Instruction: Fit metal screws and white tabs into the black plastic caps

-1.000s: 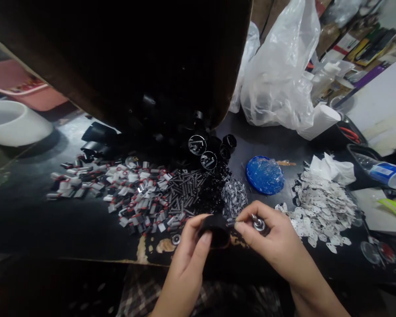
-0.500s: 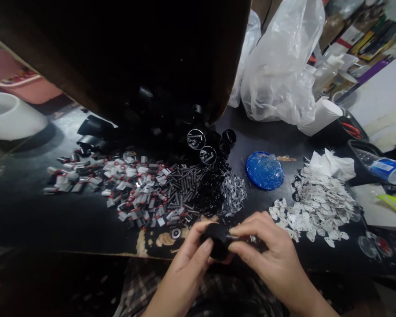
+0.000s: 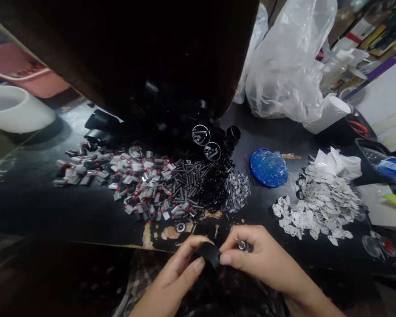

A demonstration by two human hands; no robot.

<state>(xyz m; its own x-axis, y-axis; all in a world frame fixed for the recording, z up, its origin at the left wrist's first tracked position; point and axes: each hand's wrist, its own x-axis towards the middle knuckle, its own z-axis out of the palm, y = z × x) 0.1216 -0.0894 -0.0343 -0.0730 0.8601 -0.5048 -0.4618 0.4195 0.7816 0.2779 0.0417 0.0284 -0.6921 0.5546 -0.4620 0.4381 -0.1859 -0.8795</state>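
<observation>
My left hand [image 3: 185, 268] is closed around a round black plastic cup-like part [image 3: 208, 254], held tilted in front of the bench edge. The thumb and forefinger of my right hand [image 3: 254, 253] pinch together against the part's right side; whatever is between the fingertips is hidden. A small shiny metal piece [image 3: 244, 245] shows among the curled fingers of that hand, its kind unclear. Just beyond my hands, a small screw-like piece [image 3: 217, 230] and a round metal ring [image 3: 180, 227] lie on the bench.
Grey-and-red pieces [image 3: 148, 189], springs [image 3: 188, 178], small black parts [image 3: 214, 191], grey slivers [image 3: 236, 190] and white plates [image 3: 323, 202] lie in piles. A blue lid [image 3: 269, 168] sits between them. Behind stand a large dark box [image 3: 135, 53] and a plastic bag [image 3: 284, 70].
The spring my right fingers pinched beside the black part is no longer visible there. Both hands have come slightly lower, and the black part has turned, showing its curved side.
</observation>
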